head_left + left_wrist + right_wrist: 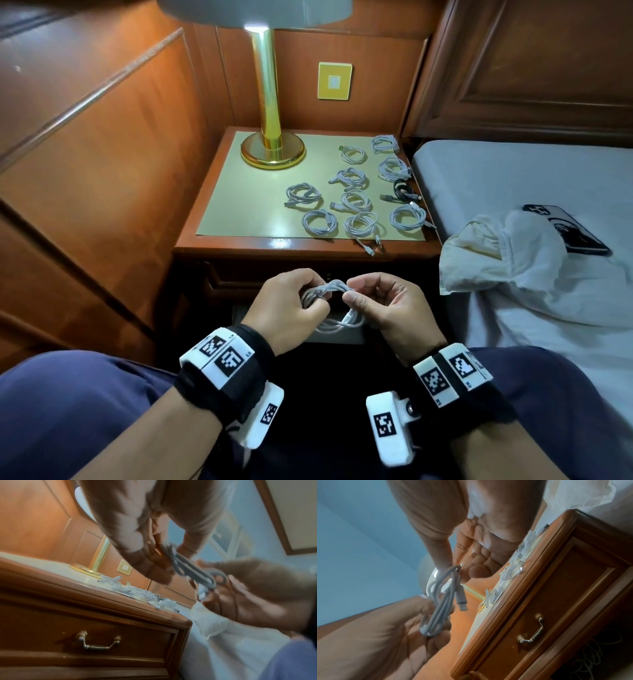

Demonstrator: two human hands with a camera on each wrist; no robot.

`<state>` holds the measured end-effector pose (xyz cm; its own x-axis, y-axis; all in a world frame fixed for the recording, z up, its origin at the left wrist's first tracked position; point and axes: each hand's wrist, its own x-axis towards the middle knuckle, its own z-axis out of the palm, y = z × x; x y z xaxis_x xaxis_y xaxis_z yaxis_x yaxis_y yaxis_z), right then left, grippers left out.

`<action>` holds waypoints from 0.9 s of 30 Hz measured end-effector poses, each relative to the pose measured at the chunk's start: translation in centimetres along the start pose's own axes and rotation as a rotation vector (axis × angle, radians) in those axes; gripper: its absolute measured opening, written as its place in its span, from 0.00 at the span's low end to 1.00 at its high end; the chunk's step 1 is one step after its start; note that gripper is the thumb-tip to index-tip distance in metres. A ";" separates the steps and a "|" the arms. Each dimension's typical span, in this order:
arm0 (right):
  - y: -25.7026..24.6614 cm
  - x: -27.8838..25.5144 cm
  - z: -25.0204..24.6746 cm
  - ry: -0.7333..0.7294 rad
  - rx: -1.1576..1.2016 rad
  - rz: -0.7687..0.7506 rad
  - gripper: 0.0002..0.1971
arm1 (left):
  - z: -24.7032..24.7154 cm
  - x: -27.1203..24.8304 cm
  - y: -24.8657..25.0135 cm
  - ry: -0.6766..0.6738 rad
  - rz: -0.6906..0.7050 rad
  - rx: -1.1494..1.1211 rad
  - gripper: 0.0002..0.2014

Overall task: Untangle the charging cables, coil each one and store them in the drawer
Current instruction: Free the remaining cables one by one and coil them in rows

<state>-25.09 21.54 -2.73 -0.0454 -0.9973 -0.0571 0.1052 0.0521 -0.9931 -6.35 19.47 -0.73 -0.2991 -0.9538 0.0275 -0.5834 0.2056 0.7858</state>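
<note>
While I hold both hands in front of the closed wooden drawer [96,635] with its brass bail handle [531,630], the thing I am working on is a white charging cable wound into a loose coil [329,303], stretched between them. My left hand [291,308] has its fingers curled round one end of the loops. My right hand [387,308] pinches the other end between thumb and forefinger, the remaining fingers loosely bent. In the right wrist view a plug end of that cable hangs free just beside the pinch, not held by either hand.

Beyond the grip, past my knuckles, the reddish wooden nightstand [301,248] carries a pale yellow top on which ten white coiled cables [352,200] lie apart from one another, along with one black coiled cable [402,190] toward the right-hand edge. Further beyond, on the left-hand side, stands a brass table lamp [270,137]. To the right of my right hand lies the bed with a white sheet [513,178], a crumpled white cloth [507,253] and a dark phone [568,233] partly under it.
</note>
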 end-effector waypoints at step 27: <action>-0.3 0.0 -0.8 0.000 0.004 0.001 0.08 | -0.6 0.1 -0.5 -0.309 -0.271 -0.883 0.09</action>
<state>-25.96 21.55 -2.48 -0.0448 -0.9973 -0.0583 0.1090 0.0532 -0.9926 -5.61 19.12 -0.75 -0.4968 -0.8190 -0.2869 0.0771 -0.3710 0.9254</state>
